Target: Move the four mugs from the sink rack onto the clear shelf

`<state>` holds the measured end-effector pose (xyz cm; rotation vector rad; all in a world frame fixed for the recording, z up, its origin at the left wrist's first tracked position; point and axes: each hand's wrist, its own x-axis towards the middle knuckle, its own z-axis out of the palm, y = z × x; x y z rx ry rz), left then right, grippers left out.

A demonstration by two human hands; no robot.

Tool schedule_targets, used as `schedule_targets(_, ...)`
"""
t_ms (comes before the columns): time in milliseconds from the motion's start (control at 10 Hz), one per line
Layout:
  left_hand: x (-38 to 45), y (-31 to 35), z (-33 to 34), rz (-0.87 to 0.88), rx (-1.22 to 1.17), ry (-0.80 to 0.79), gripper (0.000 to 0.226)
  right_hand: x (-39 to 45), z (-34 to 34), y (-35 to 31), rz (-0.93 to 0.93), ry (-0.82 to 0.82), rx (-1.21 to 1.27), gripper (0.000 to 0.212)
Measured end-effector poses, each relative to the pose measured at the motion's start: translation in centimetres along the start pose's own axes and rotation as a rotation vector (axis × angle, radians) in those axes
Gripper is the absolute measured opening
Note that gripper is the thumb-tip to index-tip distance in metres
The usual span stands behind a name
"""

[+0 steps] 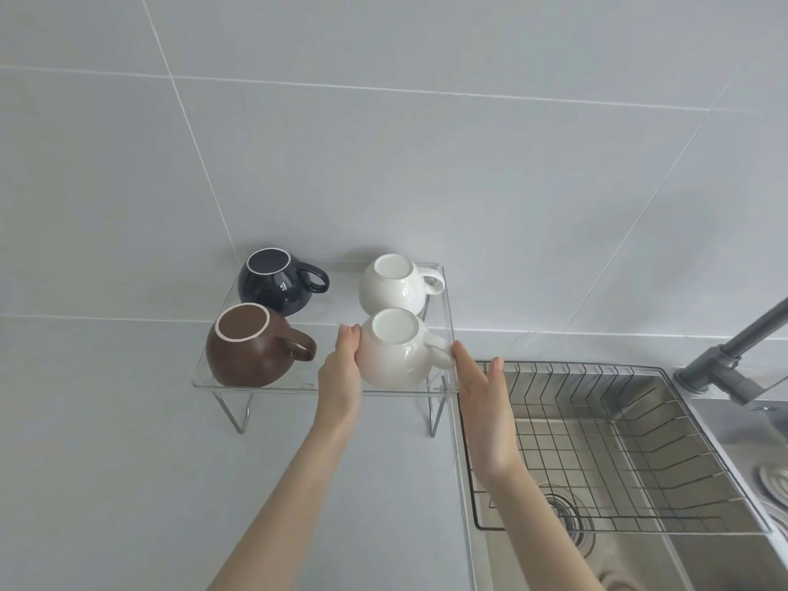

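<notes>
Right hand flat, fingers apart, touching handle | left hand flat against front white mug | risk: nudge tipping it off shelf edge

Wall: large pale grey tiles, thin white grout lines, even soft daylight, no hard shadows. Countertop: matte pale grey, meets wall at a light seam. Stainless steel sink set into counter at right, round drain visible. Dark grey faucet rises at far right.
</notes>
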<state>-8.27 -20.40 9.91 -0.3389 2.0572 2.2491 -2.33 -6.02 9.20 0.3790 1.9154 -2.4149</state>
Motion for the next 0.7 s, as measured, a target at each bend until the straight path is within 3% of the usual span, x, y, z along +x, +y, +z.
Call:
schedule_targets(100, -0.7, -0.2, 0.1, 0.016, -0.001, 0.041, 0.031, 0.8, -0.1, -0.3, 0.018, 0.022, -0.125, 0.072)
schedule_targets(200, -1.3, -0.2, 0.1, 0.035, -0.010, 0.034, 0.032, 1.2, 0.0, -0.7, 0.030, -0.010, 0.008, 0.065)
schedule_targets(500, -2.1, 0.1, 0.4, 0.021, -0.042, 0.042, 0.031, 1.2, 0.1, -0.5, -0.004, 0.000, 0.020, 0.059)
schedule_targets(700, -2.8, 1.8, 0.3, -0.038, 0.196, 0.049, 0.034, 0.9, 0.0, -1.6, -0.004, 0.000, 0.002, 0.053)
